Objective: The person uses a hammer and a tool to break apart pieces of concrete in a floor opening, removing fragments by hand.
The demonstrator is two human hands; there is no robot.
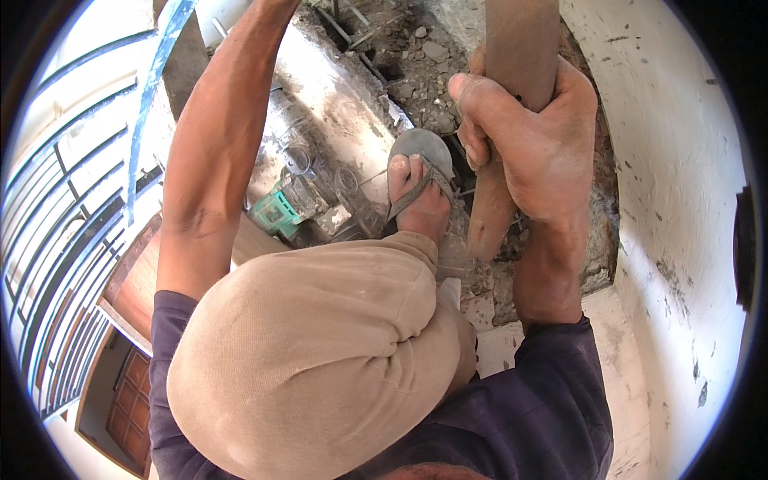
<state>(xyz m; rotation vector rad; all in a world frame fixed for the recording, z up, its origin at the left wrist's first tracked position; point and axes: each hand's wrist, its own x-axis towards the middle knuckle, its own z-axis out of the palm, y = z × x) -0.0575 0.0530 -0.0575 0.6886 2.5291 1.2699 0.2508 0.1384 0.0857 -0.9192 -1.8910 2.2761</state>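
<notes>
In my right hand point(540, 136) is a thick brown wooden bar point(522, 48), gripped with the fingers wrapped round it and the thumb pointing up along its side. The bar's upper part runs out of the top edge, so I cannot see what it ends in. Its lower end point(488, 220) sticks out below my fist, over broken ground. My left forearm point(220, 128) reaches up past the top edge, and the hand itself is out of the picture.
A teal and grey power tool point(276, 212) lies left of my sandalled foot point(420, 192). Rubble point(436, 52) and bare metal rods point(336, 28) fill a broken-up trench ahead. A stained white wall point(672, 160) stands close on the right; a barred metal grille point(64, 200) is at left.
</notes>
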